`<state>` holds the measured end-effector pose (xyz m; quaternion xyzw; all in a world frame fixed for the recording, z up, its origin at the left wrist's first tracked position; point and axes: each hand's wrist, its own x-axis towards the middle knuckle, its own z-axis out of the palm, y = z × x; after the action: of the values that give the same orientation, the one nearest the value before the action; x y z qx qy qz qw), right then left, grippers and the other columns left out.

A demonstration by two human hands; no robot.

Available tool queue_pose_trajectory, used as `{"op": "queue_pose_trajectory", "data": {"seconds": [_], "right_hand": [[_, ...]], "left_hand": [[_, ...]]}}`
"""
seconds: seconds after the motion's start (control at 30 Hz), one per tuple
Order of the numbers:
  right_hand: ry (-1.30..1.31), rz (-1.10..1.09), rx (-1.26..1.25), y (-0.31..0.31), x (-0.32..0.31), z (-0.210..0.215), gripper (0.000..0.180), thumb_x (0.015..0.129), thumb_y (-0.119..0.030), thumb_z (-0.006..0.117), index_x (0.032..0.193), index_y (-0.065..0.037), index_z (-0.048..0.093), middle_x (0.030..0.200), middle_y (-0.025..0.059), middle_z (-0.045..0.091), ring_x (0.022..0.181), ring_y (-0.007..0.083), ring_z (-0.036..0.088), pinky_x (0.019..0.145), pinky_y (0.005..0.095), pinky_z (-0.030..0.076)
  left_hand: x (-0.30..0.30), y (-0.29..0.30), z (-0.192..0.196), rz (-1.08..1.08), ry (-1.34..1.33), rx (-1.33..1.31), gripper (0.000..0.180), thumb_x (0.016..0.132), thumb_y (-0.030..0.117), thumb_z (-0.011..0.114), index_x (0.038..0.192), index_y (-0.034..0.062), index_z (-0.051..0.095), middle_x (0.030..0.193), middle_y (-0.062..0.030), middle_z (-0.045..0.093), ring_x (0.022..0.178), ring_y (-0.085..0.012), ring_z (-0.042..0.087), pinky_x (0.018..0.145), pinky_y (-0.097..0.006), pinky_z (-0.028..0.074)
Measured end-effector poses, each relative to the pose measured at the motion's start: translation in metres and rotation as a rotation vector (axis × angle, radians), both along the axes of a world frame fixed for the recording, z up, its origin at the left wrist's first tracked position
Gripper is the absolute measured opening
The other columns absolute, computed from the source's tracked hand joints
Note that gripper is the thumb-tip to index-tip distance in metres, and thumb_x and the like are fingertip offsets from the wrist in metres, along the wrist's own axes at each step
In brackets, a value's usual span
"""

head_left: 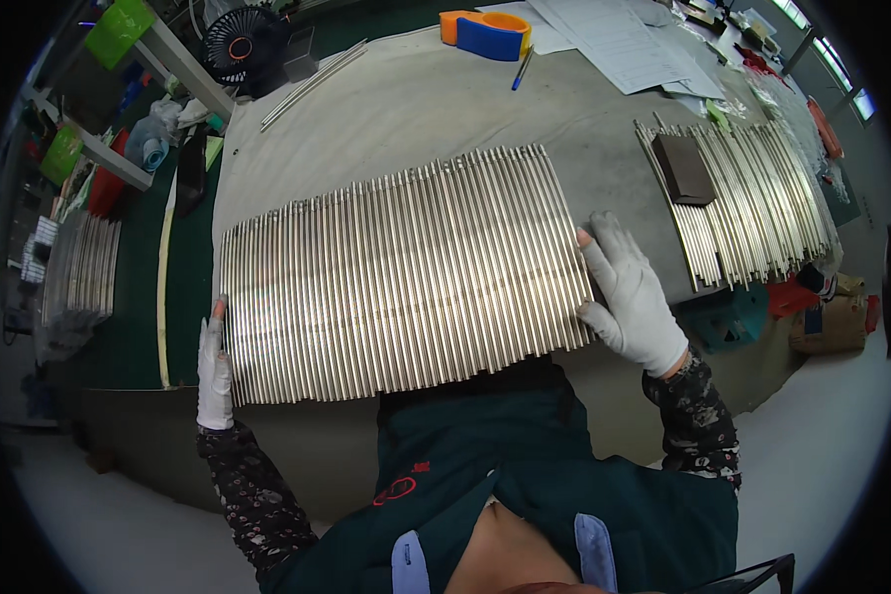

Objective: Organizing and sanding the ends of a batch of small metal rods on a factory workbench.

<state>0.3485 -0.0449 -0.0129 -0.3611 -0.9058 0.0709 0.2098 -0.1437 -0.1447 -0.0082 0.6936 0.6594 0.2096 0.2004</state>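
A wide row of thin silvery metal rods [396,282] lies side by side on the grey table covering in front of me, its lower ends reaching the near edge. My left hand [214,371], in a white glove with bare fingertips showing, rests along the row's left side with its fingers stretched out. At the right side, my gloved right hand [632,292] has fingers and thumb spread against the outermost rods. A small dark patch shows between that thumb and fingers; I cannot make out what it is.
To the right, a second batch of rods [752,208] carries a dark brown block [683,169]. Farther back are a few loose rods [314,85], an orange and blue tape dispenser [487,36], a pen [523,69], papers [614,45] and a black fan [244,48].
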Motion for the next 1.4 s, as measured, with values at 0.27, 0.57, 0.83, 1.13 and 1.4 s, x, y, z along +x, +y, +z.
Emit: {"op": "queue_pose_trajectory", "data": {"seconds": [0.27,0.57,0.83,1.13,1.4], "right_hand": [[-0.145,-0.029,-0.025,-0.011,-0.010,0.005,0.072,0.084,-0.051,0.051,0.137,-0.004,0.035,0.134,0.0318,0.036,0.125,0.0505,0.035,0.105,0.0570,0.028],[-0.161,0.131,0.009,0.042,-0.032,0.004,0.069,0.083,-0.050,0.054,0.133,-0.005,0.041,0.134,0.0277,0.038,0.129,0.0447,0.033,0.106,0.0560,0.028],[-0.247,-0.015,0.094,0.106,-0.073,-0.006,0.072,0.086,-0.060,0.044,0.136,-0.007,0.041,0.138,0.0240,0.038,0.130,0.0413,0.033,0.107,0.0536,0.026],[-0.169,-0.281,0.126,0.109,-0.109,0.002,0.065,0.076,-0.058,0.058,0.122,-0.013,0.059,0.120,0.0159,0.054,0.113,0.0319,0.049,0.089,0.0482,0.038],[-0.162,-0.313,0.056,0.108,-0.116,0.010,0.061,0.074,-0.060,0.059,0.117,-0.018,0.064,0.110,0.0122,0.058,0.108,0.0296,0.051,0.082,0.0473,0.040]], "left_hand": [[0.000,0.002,0.001,0.024,0.044,-0.027,0.084,0.089,0.068,0.030,0.146,0.0056,0.026,0.149,-0.0139,0.030,0.142,-0.0296,0.018,0.115,-0.046,0.006],[0.046,0.030,0.034,-0.163,0.599,-0.017,0.080,0.086,0.060,0.045,0.142,0.0045,0.031,0.147,-0.0197,0.029,0.139,-0.0371,0.020,0.113,-0.052,0.010],[0.148,0.116,0.002,-0.496,0.639,0.180,0.074,0.088,0.055,0.043,0.145,0.0114,0.023,0.146,-0.0230,0.026,0.136,-0.0419,0.023,0.109,-0.058,0.016],[0.203,0.174,0.005,-0.004,0.560,0.177,0.055,0.088,0.048,0.048,0.129,0.0126,0.051,0.117,-0.0111,0.053,0.109,-0.0252,0.050,0.087,-0.043,0.042],[0.206,0.172,0.008,0.015,0.511,0.142,0.050,0.087,0.049,0.049,0.125,0.0179,0.058,0.111,-0.0139,0.055,0.107,-0.0289,0.051,0.087,-0.044,0.042]]}}
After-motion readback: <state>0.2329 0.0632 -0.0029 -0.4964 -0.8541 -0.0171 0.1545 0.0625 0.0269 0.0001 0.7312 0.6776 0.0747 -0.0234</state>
